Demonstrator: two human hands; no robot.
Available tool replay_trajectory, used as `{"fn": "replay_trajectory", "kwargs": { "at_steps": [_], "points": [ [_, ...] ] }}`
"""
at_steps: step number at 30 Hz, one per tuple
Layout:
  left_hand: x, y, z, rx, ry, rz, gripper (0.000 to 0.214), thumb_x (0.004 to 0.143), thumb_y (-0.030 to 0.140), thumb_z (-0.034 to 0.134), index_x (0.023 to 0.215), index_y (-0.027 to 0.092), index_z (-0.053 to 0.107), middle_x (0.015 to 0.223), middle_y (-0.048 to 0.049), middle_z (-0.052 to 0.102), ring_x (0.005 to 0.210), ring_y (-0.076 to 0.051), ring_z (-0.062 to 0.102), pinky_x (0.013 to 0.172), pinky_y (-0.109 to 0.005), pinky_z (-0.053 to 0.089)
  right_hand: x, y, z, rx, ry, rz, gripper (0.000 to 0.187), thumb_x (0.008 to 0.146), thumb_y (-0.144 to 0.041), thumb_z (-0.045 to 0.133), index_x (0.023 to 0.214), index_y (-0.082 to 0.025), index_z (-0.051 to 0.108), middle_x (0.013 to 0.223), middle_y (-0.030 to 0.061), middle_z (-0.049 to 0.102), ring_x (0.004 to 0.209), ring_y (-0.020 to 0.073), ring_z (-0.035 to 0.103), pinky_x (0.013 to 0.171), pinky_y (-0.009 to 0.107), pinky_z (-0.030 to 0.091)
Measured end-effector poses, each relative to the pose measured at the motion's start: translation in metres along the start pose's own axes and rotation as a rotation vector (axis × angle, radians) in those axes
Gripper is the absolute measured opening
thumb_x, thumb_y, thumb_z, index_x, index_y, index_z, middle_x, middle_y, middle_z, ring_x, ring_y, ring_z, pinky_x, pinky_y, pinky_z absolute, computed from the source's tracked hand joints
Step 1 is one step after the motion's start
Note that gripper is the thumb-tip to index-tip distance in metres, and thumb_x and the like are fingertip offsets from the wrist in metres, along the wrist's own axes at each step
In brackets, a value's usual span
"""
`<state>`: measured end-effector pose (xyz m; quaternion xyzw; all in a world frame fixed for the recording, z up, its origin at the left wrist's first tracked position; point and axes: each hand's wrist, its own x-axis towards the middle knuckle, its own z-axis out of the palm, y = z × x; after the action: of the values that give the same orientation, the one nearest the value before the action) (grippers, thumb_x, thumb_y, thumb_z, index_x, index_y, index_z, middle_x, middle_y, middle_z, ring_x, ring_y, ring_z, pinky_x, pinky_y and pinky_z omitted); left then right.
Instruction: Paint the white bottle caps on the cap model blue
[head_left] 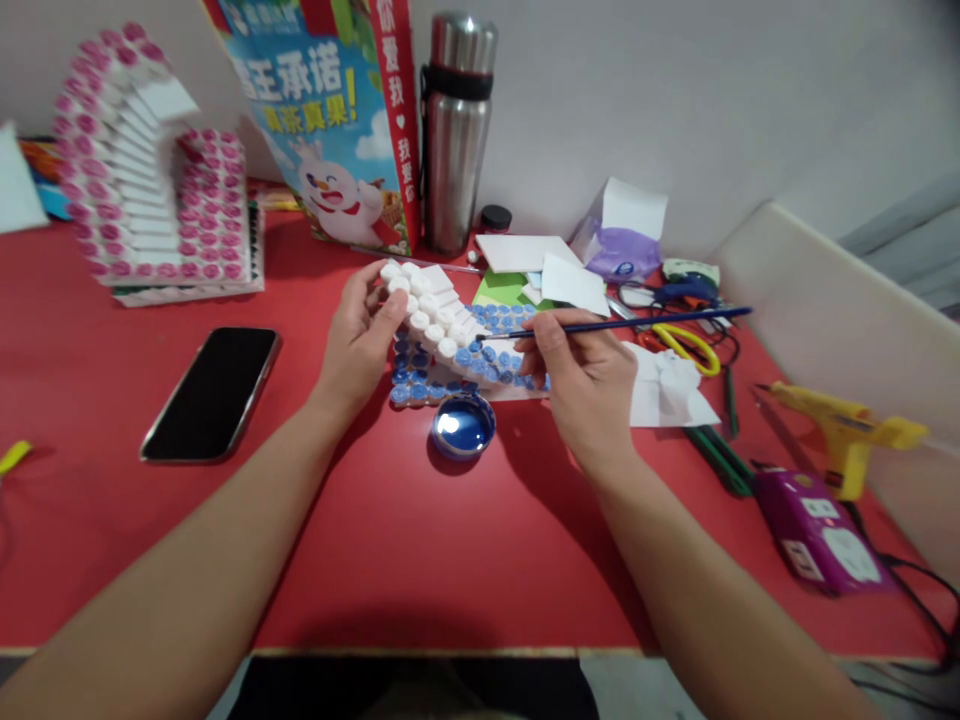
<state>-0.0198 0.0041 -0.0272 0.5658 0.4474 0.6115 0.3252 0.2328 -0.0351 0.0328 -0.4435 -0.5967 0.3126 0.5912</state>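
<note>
My left hand (360, 325) grips the upper left end of a paper craft model (429, 318), thumb on top. Rows of small white rolled discs cover that end, beside folded white steps. Lower down, the discs are blue, and the model's flat base shows blue discs too. Between the fingers of my right hand (585, 375) is a slim dark-blue paintbrush (637, 323), its handle pointing right. The dark bristle tip meets the model where white and blue discs adjoin. Just in front of the model sits a small round pot of blue paint (463, 427).
A pink-and-white paper model (105, 190) stands back left, behind a phone (214, 393). A printed box (330, 130) and steel flask (459, 140) stand against the wall. To the right lie yellow-handled scissors (686, 348), a yellow glue gun (844, 425) and a purple power strip (817, 530).
</note>
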Motion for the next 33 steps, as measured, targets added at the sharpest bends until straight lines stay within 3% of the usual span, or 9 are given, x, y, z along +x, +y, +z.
{"fn": "replay_trajectory", "kwargs": {
  "at_steps": [9, 33],
  "points": [
    [-0.0017, 0.0016, 0.0009, 0.020, 0.004, 0.002, 0.063, 0.107, 0.073, 0.073, 0.153, 0.030, 0.064, 0.150, -0.0142, 0.079, 0.140, -0.035, 0.078, 0.115, -0.051, 0.069, 0.0003, -0.0007, 0.0028, -0.014, -0.009, 0.016, 0.047, 0.104, -0.070, 0.085, 0.098, -0.023, 0.080, 0.080, -0.0018, 0.078, 0.062, 0.0117, 0.068, 0.058, 0.027, 0.056],
    [-0.0006, -0.0015, 0.0017, -0.052, 0.000, -0.016, 0.065, 0.105, 0.070, 0.077, 0.153, 0.028, 0.063, 0.154, -0.0156, 0.078, 0.142, -0.035, 0.078, 0.119, -0.052, 0.067, -0.0071, -0.0086, 0.0038, -0.062, -0.053, -0.032, 0.026, 0.110, -0.047, 0.082, 0.099, -0.024, 0.082, 0.078, -0.0033, 0.078, 0.063, 0.0111, 0.068, 0.064, 0.027, 0.060]
  ]
}}
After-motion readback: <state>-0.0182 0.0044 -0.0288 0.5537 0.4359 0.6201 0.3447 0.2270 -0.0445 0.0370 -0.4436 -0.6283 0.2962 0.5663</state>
